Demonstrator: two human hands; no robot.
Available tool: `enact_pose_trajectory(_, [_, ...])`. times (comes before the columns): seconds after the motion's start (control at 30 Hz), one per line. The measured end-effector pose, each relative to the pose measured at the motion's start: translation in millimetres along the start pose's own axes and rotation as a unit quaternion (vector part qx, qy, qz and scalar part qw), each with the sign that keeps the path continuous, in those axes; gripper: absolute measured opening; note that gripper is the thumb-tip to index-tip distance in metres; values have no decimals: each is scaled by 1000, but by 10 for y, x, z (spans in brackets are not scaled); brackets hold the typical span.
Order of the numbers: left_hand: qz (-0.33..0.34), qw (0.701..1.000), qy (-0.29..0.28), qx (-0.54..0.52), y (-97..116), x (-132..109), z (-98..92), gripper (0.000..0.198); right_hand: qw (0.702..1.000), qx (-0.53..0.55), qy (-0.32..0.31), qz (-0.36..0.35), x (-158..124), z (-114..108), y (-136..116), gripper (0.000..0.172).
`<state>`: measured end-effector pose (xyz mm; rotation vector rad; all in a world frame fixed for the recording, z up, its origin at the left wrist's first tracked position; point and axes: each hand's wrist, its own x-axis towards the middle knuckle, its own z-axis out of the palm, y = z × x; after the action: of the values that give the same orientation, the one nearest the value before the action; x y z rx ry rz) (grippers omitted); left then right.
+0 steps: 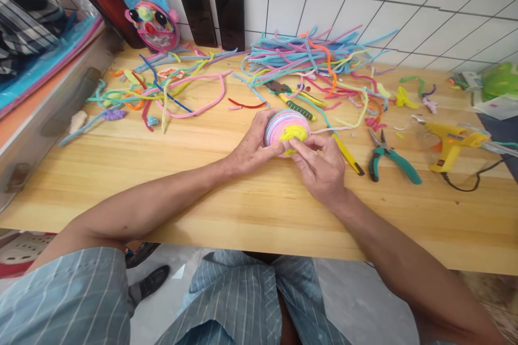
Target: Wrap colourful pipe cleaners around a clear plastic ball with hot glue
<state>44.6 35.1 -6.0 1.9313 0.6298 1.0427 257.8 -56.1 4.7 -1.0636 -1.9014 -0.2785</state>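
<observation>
A ball wound from pipe cleaners [279, 123], pink, blue and lilac with a yellow coil on its near face, is held a little above the wooden table. My left hand [256, 143] wraps its left side, the thumb lying on the yellow part. The fingers of my right hand [321, 164] are pinched together against the yellow coil's lower right; whether they hold a strand end is hidden. A pale pipe cleaner [340, 129] runs off to the right behind that hand. Just beyond the ball lie green-and-yellow handled pliers [299, 108].
Loose pipe cleaners [299, 59] lie heaped at the back. A yellow utility knife [348, 155], teal pliers [392, 160] and a yellow glue gun [447, 140] lie to the right. Two phones [229, 11] and a pipe-cleaner figure [150, 21] stand by the tiled wall. A plastic bin [52, 102] is left.
</observation>
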Motion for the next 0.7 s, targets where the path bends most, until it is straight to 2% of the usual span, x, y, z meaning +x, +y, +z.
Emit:
enact_pose_trajectory(0.3, [-25, 1000, 11, 13, 19, 5, 3, 80, 994, 59, -52, 75, 36, -75, -38, 40])
enact_pose_trajectory(0.5, [-41, 999, 5, 3, 59, 5, 0, 83, 990, 79, -56, 100, 44, -102, -72, 34])
enact_pose_trajectory(0.7, [-36, 999, -2, -10, 108, -3, 5, 77, 977, 156, -58, 132, 63, -134, -66, 30])
